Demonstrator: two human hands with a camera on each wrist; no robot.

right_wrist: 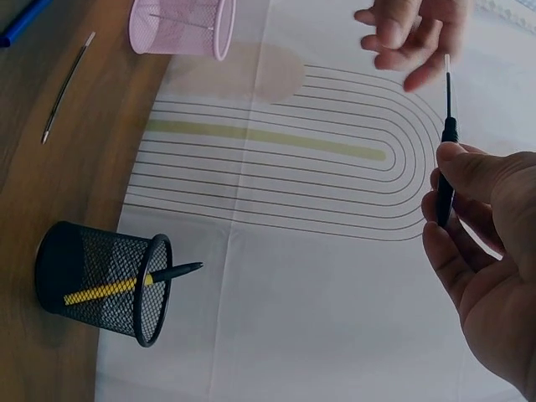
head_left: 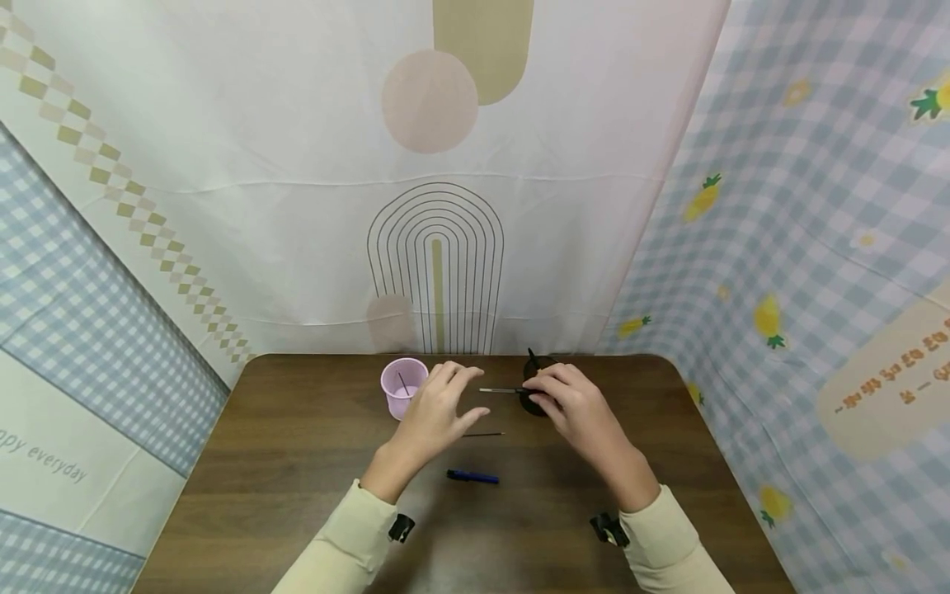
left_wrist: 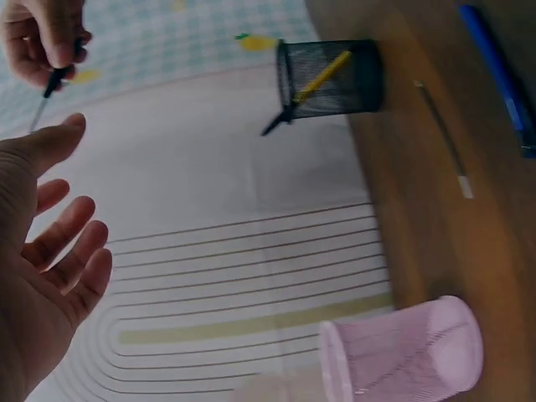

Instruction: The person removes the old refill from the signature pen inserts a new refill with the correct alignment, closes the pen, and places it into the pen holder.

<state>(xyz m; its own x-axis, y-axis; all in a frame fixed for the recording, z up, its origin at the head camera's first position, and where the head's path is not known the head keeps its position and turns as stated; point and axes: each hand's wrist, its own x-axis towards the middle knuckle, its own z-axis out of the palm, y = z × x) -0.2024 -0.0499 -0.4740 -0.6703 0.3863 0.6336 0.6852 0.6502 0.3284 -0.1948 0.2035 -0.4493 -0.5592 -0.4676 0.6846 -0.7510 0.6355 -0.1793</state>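
Observation:
My right hand (head_left: 582,408) pinches a slim black pen barrel (right_wrist: 446,201) between thumb and fingers. From its end sticks a thin dark refill (right_wrist: 449,94) with a pale tip, pointing toward my left hand (head_left: 434,412). That hand is raised over the table with thumb and fingers spread apart, holding nothing, close to the pale tip. On the wood below lies a loose thin refill (head_left: 484,434). Nearer to me is a blue pen (head_left: 472,477) with a dark end, lying flat.
A pink mesh cup (head_left: 397,406) stands at the back left of the wooden table (head_left: 297,462) with a thin rod inside. Behind my right hand stands a black mesh cup (right_wrist: 60,268) holding a yellow and black pen (right_wrist: 109,291). Patterned cloths (head_left: 297,124) hang around the table.

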